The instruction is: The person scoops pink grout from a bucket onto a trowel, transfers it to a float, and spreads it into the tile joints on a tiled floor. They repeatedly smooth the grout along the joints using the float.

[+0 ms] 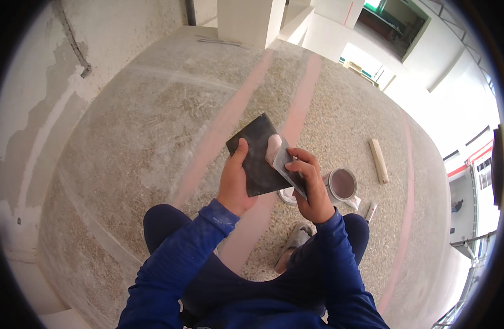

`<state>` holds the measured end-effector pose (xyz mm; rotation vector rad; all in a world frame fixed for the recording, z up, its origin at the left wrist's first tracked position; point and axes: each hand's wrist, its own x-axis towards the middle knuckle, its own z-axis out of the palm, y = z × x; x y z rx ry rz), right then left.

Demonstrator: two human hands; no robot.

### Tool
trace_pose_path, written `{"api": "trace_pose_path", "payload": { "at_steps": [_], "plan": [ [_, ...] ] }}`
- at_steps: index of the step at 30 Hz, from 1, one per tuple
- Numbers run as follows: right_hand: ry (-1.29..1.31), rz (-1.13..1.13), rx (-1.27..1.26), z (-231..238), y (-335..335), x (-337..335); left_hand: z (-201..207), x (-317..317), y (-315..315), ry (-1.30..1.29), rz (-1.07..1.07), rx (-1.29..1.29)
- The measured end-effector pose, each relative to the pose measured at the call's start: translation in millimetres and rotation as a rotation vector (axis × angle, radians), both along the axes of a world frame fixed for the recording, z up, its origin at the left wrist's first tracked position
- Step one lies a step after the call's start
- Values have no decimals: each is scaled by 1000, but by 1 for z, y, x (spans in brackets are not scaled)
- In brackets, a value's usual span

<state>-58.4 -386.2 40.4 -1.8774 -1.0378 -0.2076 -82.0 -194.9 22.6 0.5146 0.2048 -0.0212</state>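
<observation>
My left hand (233, 182) grips a dark square plate (256, 167) by its near left side, thumb on top. Toward the plate's right side lies a lump of pale pink putty (273, 147). A thin grey putty scraper (282, 160) is tilted against that lump, its edge touching the putty. My right hand (311, 186) is closed on the scraper, with the fingers over its face. Just right of this hand, an open round can (343, 183) of brownish-mauve material stands on the floor. Under the plate's near corner, a white round lid (287, 196) is partly hidden.
Pink bands (223, 129) run across the speckled floor (153, 131). A wooden strip (378, 160) lies right of the can, with a small tube-like piece (371, 211) nearer me. A patched wall (38, 109) rises at left; a white pillar (243, 22) stands at the far side. My shoe (300, 236) is below.
</observation>
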Motion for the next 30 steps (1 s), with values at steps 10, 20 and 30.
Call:
{"api": "trace_pose_path", "payload": {
  "at_steps": [10, 20, 30],
  "plan": [
    [276, -66, 306, -37, -9, 16, 16, -1, 11, -96, -8, -96],
    [638, 28, 1152, -20, 16, -8, -3, 8, -4, -61, 269, 322],
    [593, -324, -63, 0, -22, -7, 2, 18, 22, -66, 257, 220]
  ]
}}
